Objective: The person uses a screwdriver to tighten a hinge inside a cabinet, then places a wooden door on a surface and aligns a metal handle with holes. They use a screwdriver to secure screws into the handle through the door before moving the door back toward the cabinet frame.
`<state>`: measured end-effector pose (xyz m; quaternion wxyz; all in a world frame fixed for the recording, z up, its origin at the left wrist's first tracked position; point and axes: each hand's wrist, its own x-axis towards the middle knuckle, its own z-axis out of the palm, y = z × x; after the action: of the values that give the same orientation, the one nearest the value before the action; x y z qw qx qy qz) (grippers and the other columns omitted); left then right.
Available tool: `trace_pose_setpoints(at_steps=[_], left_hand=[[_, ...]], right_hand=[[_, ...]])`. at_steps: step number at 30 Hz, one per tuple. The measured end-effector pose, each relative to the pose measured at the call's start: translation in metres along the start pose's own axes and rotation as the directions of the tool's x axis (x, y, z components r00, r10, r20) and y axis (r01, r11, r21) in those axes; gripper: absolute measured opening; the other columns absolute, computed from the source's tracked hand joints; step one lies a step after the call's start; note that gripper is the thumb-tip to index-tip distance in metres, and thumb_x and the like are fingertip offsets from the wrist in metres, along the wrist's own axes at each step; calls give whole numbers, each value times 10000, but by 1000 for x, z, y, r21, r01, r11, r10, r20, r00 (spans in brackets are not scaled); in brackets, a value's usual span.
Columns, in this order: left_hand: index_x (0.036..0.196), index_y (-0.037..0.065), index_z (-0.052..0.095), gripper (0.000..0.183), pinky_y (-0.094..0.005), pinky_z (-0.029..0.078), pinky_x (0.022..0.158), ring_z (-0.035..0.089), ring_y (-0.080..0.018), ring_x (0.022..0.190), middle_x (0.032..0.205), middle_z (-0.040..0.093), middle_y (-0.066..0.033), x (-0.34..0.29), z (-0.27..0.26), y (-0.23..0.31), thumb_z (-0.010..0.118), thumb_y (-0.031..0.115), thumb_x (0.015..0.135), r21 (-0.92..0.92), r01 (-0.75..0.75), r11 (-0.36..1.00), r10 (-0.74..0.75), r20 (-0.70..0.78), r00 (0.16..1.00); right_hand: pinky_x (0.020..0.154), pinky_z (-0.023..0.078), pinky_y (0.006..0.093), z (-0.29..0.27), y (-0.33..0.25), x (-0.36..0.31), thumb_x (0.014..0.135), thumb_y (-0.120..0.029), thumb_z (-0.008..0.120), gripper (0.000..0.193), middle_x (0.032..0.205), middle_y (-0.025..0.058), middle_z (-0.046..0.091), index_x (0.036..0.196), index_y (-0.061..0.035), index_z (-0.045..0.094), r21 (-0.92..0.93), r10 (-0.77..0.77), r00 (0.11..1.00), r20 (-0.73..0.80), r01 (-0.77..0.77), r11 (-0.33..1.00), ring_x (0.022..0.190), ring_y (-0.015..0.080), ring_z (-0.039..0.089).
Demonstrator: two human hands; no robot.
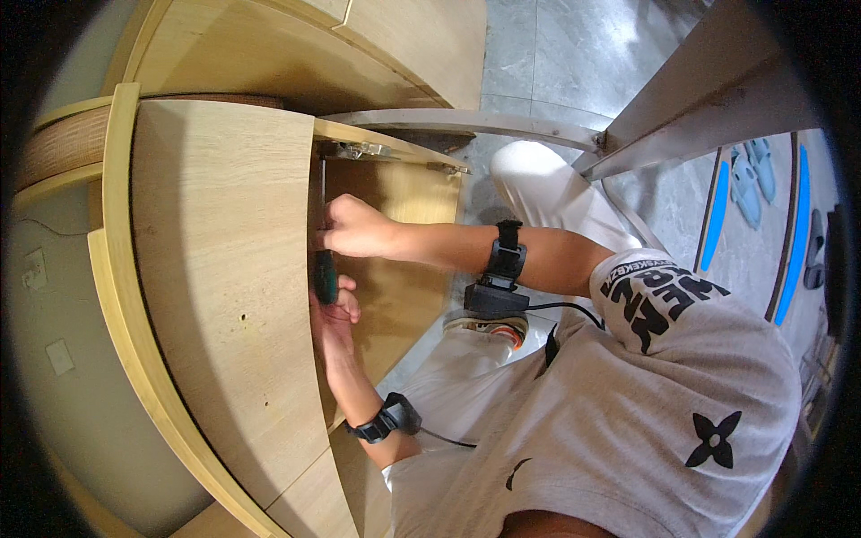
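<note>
A screwdriver [326,276] with a dark green handle stands along the edge of the wooden cabinet top. Its thin metal shaft points toward a metal hinge [357,151] fixed to the inside of the cabinet. My right hand [348,228] is closed around the shaft, just beyond the handle. Below it, my left hand [337,314] has curled fingers at the handle's butt end, palm turned up. The cabinet edge hides part of both hands, and the shaft's tip is hard to make out at the hinge.
The pale wood cabinet panel [224,269] fills the left, with small holes in it. Another wooden unit [395,45] stands beyond. A curved metal bar [466,121] meets a brown table-like frame [691,108] at upper right. Blue slippers [744,186] lie on the grey tiled floor.
</note>
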<state>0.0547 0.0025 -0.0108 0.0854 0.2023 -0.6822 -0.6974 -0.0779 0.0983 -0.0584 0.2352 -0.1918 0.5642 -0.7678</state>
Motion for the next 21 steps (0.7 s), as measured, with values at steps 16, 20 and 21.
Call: trace_pose_setpoints(at_steps=[16, 20, 21], left_hand=[[1132, 10, 469, 371, -235, 384, 464, 474, -118, 536, 834, 551, -56, 6, -4, 3, 460, 331, 947, -379, 368, 849, -225, 372, 901], [1198, -28, 457, 388, -236, 438, 576, 534, -125, 647, 876, 583, -92, -3, 8, -15, 563, 198, 901, 500, 0, 866, 137, -238, 962], [1185, -52, 492, 375, -273, 470, 736, 588, -185, 818, 999, 612, -142, 1, 8, -23, 587, 139, 876, 806, -365, 466, 628, -10, 778]], right_hand=[[515, 435, 316, 0, 15, 0, 736, -127, 659, 197, 652, 98, 593, 762, 61, 608, 276, -12, 983, 184, -40, 960, 578, 167, 552], [463, 400, 283, -8, -6, -14, 743, -182, 692, 235, 594, 76, 569, 678, 26, 603, 292, 13, 989, 148, -56, 955, 521, 134, 523], [463, 400, 283, -8, -11, -16, 743, -182, 692, 235, 594, 76, 569, 678, 26, 603, 292, 12, 989, 150, -56, 955, 521, 134, 523]])
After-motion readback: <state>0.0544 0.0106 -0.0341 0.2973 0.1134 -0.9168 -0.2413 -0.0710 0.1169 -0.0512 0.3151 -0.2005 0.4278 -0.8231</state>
